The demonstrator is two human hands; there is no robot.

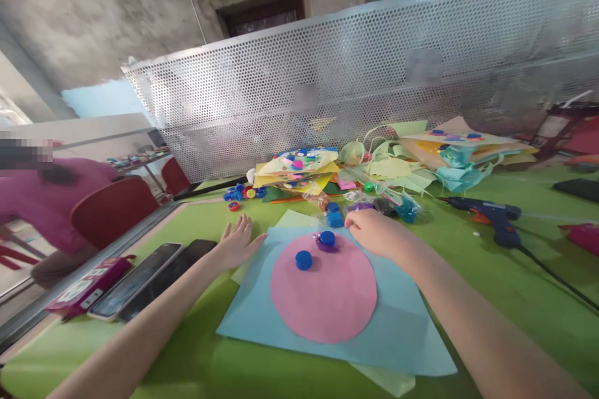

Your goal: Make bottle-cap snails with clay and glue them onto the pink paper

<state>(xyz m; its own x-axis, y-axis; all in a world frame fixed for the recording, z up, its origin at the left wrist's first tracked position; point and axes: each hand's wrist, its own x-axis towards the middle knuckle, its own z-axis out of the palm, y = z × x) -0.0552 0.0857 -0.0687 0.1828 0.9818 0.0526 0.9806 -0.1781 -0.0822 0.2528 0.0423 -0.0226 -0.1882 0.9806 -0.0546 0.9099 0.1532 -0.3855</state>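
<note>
A pink paper circle [322, 299] lies on a sheet of light blue paper [402, 336] in front of me. Near the circle's upper edge are two blue bottle caps, one to the left [304, 260] and one to the right [327, 239], the latter with a small purple piece under it. My left hand [238, 240] rests with fingers spread by the sheet's upper left corner, holding nothing. At the sheet's upper right, my right hand [372, 230] has its fingers curled together; what is in them, if anything, is hidden. Just left of its fingertips sit more blue caps [334, 217].
Decorated paper sheets [299, 168], green paper pieces [388, 165] and loose caps [241, 192] lie along the back. A glue gun [500, 218] with its cord is at right. Two phones [140, 280] and a magenta case [91, 287] are at left, where a person in pink sits beyond the table.
</note>
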